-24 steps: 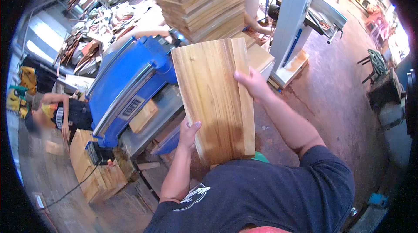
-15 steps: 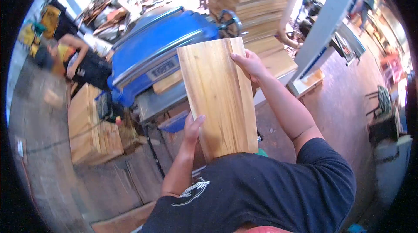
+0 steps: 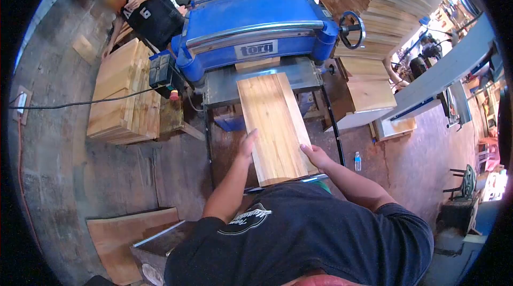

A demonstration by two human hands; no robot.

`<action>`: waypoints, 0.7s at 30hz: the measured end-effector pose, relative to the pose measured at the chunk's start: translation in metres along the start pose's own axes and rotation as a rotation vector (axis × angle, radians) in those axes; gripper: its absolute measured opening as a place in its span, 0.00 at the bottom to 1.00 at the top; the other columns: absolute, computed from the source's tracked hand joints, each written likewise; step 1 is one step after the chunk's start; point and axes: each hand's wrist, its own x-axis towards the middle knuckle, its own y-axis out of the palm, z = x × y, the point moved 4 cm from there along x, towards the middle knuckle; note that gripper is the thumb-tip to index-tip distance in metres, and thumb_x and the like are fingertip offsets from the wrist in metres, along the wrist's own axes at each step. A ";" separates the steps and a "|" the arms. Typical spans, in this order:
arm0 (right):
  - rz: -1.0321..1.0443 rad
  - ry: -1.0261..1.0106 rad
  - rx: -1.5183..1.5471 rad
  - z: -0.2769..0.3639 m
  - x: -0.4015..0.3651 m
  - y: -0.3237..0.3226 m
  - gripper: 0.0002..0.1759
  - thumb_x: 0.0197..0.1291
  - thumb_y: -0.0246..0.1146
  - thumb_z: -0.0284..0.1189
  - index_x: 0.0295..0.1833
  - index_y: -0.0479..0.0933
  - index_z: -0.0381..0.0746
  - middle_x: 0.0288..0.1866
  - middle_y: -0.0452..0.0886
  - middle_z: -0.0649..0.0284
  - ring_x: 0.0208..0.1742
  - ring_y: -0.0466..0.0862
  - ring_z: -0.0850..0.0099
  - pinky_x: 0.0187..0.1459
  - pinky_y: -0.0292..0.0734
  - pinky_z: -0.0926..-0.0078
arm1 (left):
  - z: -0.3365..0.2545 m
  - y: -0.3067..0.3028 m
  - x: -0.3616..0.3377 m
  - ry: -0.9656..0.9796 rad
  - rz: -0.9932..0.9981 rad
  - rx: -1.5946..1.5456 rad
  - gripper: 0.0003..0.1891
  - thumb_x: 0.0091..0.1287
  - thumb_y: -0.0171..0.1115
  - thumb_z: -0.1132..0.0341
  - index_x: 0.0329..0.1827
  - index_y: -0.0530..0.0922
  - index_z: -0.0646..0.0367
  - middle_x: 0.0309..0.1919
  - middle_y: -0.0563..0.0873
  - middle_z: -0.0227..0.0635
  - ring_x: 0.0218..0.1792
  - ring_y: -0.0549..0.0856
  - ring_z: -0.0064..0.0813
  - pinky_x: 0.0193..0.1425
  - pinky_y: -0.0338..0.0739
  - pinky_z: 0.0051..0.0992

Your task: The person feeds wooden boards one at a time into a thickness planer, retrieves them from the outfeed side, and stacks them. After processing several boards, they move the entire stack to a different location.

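Observation:
A flat wooden board [image 3: 275, 128] lies lengthwise in front of me, its far end over the metal bed [image 3: 219, 80] of a blue thickness planer [image 3: 251, 13]. My left hand [image 3: 247, 144] grips the board's left edge, thumb on top. On the right edge, near the close end, my right hand [image 3: 316, 156] holds it the same way, thumb over the face. The fingers beneath the board are hidden. Another piece of wood [image 3: 257, 63] shows in the planer's opening, under the label plate.
Stacked boards stand left [image 3: 120, 91] and right [image 3: 368, 83] of the planer. A co-worker [image 3: 147, 8] leans over the left stack. A cable [image 3: 80, 106] crosses at left to a switch box [image 3: 163, 72]. A handwheel [image 3: 352, 29] juts out at right. A bottle [image 3: 357, 161] stands on the floor.
The board has been lowered from a raised position toward the planer bed. My right hand has moved from its far right edge down to the near end. My view has turned toward the planer.

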 end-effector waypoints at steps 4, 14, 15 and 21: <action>-0.032 -0.051 -0.004 -0.002 0.035 0.009 0.28 0.66 0.59 0.47 0.54 0.75 0.31 0.43 0.83 0.56 0.42 0.83 0.70 0.46 0.77 0.70 | -0.029 0.001 0.006 0.067 -0.215 0.310 0.28 0.63 0.63 0.57 0.62 0.71 0.63 0.56 0.79 0.45 0.56 0.78 0.41 0.60 0.72 0.37; -0.122 -0.132 -0.061 0.056 0.096 0.029 0.28 0.64 0.60 0.48 0.48 0.80 0.30 0.41 0.85 0.55 0.39 0.84 0.70 0.44 0.77 0.69 | -0.039 0.061 -0.083 0.721 0.413 1.957 0.50 0.50 0.69 0.43 0.71 0.59 0.63 0.70 0.60 0.55 0.72 0.56 0.55 0.75 0.47 0.49; -0.162 -0.162 -0.064 0.063 0.093 0.033 0.28 0.64 0.61 0.48 0.48 0.80 0.30 0.41 0.85 0.54 0.39 0.84 0.69 0.44 0.77 0.69 | -0.038 0.067 -0.080 0.719 0.411 1.960 0.50 0.50 0.69 0.43 0.71 0.59 0.63 0.70 0.60 0.55 0.72 0.56 0.55 0.75 0.47 0.49; -0.141 -0.144 -0.075 0.056 0.126 0.030 0.29 0.63 0.61 0.48 0.49 0.79 0.29 0.42 0.84 0.54 0.40 0.84 0.70 0.44 0.77 0.71 | -0.030 0.096 -0.032 0.634 0.070 2.128 0.57 0.49 0.68 0.38 0.75 0.51 0.61 0.73 0.52 0.58 0.74 0.50 0.58 0.76 0.43 0.50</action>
